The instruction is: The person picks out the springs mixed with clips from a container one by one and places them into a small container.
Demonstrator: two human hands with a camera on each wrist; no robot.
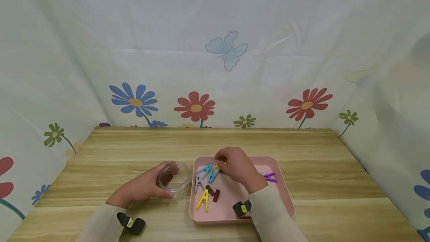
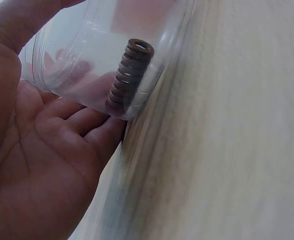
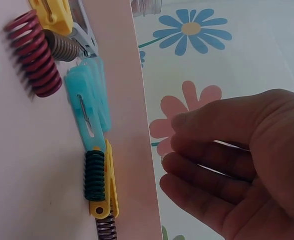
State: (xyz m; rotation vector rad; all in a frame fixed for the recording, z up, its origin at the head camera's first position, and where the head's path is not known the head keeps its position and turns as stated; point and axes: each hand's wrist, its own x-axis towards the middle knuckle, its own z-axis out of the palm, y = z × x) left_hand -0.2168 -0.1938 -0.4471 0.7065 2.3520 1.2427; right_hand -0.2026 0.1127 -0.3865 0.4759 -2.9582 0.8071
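Note:
My left hand (image 1: 144,186) holds a clear round jar (image 1: 179,177) at the table, left of the pink tray (image 1: 270,199); thumb and fingers curve round its side. Inside leans a brown coil spring (image 2: 130,75). Above the tray's far side is my right hand (image 1: 236,165), fingers loosely bent, nothing visible between them in the right wrist view. Near it lie light-blue clothespins (image 3: 84,107), a dark green spring (image 3: 95,176) on a yellow clothespin (image 3: 112,182), and a dark purplish spring (image 3: 107,229). A red spring (image 3: 36,55) and another brown spring (image 3: 63,46) lie closer to the near side.
In the tray's left part are a grey clothespin (image 1: 198,183) and a yellow clothespin (image 1: 203,199). A purple clothespin (image 1: 270,177) lies at the right, partly behind my right hand. A flower-printed curtain (image 1: 161,66) hangs behind the wooden table (image 1: 134,145).

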